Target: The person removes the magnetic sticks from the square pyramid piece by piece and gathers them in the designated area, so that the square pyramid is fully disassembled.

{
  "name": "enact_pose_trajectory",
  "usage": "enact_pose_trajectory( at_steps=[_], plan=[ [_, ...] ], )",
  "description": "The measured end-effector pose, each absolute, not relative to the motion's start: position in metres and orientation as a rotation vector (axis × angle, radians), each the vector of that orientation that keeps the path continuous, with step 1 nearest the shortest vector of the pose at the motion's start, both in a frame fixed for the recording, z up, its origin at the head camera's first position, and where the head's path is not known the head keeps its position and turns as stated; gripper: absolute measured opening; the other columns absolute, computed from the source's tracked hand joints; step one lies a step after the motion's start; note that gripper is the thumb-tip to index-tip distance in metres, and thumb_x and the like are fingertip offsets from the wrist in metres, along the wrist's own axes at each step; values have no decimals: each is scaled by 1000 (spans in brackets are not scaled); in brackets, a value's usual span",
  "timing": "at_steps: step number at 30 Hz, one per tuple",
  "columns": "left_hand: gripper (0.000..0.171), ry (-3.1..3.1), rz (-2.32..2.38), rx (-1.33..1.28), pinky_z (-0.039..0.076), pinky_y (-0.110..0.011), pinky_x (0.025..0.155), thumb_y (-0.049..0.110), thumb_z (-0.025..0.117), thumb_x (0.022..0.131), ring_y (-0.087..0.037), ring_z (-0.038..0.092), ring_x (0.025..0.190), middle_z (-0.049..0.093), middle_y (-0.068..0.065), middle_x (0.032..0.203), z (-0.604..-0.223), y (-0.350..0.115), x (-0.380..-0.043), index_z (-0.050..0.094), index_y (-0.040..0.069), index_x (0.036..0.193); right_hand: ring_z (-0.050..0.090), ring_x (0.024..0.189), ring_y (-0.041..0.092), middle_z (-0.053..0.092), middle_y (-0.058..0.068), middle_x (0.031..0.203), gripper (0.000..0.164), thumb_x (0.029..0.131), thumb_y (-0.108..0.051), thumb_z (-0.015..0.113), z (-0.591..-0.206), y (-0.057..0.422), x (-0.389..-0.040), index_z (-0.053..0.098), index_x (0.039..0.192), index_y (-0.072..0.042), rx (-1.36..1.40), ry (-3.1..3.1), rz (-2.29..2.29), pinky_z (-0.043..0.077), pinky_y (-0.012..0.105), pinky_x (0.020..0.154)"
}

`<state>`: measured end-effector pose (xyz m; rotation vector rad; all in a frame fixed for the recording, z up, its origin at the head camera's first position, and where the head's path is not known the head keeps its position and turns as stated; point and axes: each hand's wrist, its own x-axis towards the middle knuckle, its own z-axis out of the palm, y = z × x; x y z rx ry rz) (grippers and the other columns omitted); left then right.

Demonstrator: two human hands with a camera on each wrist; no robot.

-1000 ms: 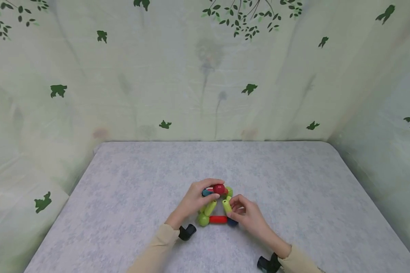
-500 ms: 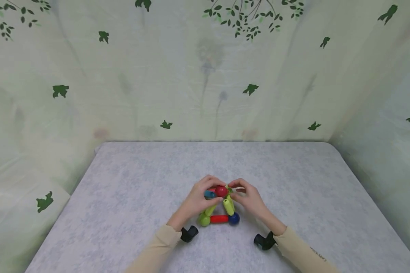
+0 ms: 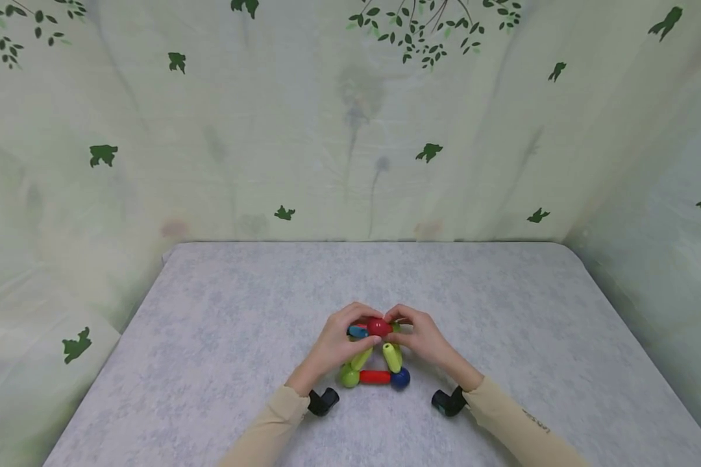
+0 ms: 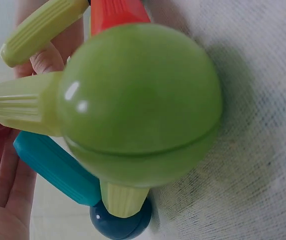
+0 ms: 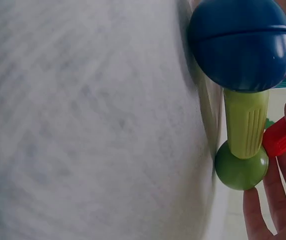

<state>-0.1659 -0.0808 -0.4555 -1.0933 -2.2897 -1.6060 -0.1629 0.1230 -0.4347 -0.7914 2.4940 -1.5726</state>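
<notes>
A frame of toy balls and ribbed sticks stands on the table. My left hand point(image 3: 337, 337) holds the red ball point(image 3: 378, 327) at its top, and the fingertips of my right hand point(image 3: 425, 336) pinch its right side, beside a red stick point(image 5: 280, 137). A teal stick point(image 3: 357, 331) slants from the red ball down to a far blue ball point(image 4: 120, 222). At the base, a red stick point(image 3: 375, 377) joins the near green ball point(image 3: 349, 375) and a dark blue ball point(image 3: 400, 378). A yellow-green stick point(image 3: 393, 357) rises from the blue ball, its upper end free.
The grey mottled table point(image 3: 239, 292) spreads around the frame. A fabric wall point(image 3: 304, 130) with printed leaves hangs along the table's back edge. Black wrist cameras point(image 3: 323, 402) sit low beside the frame.
My right hand moves from the yellow-green stick up past the far green ball, then left to the red ball. My left hand stays on the red ball.
</notes>
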Motion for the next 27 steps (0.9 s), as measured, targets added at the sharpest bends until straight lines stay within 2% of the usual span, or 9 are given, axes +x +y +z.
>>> enact_pose_trajectory(
  at_steps=[6, 10, 16, 22, 27],
  plan=[
    [31, -2308, -1832, -985, 50, -42, 88, -6, 67, 85, -29, 62, 97, 61, -19, 109, -422, -83, -151, 57, -11, 114, 59, 98, 32, 63, 12, 98, 17, 84, 5, 69, -435, 125, -161, 61, 98, 1, -757, 2490, -1585, 43, 54, 94],
    [31, -2243, -1834, -904, 49, -42, 90, -7, 66, 85, -29, 61, 96, 60, -20, 109, -416, -92, -156, 57, -10, 114, 59, 97, 34, 63, 14, 96, 17, 83, 8, 68, -435, 126, -160, 60, 97, 3, -727, 2499, -1586, 42, 56, 94],
    [34, -2341, -1732, -884, 49, -42, 90, -6, 69, 83, -31, 62, 97, 61, -20, 109, -417, -100, -158, 58, -10, 115, 58, 101, 32, 63, 10, 100, 20, 84, 5, 68, -463, 133, -171, 61, 101, -1, -697, 2497, -1586, 41, 56, 96],
    [35, -2406, -1740, -795, 47, -53, 89, -4, 68, 85, -36, 60, 99, 61, -21, 112, -429, -108, -164, 58, -9, 118, 58, 105, 28, 63, 6, 106, 21, 86, 4, 65, -475, 141, -175, 63, 106, -4, -633, 2489, -1587, 45, 47, 94],
    [36, -2449, -1725, -684, 48, -48, 89, -3, 70, 84, -32, 60, 101, 63, -17, 113, -454, -120, -185, 60, -4, 119, 58, 107, 31, 62, 11, 111, 23, 88, 6, 62, -478, 144, -178, 63, 109, -2, -626, 2458, -1581, 49, 40, 90]
  ],
)
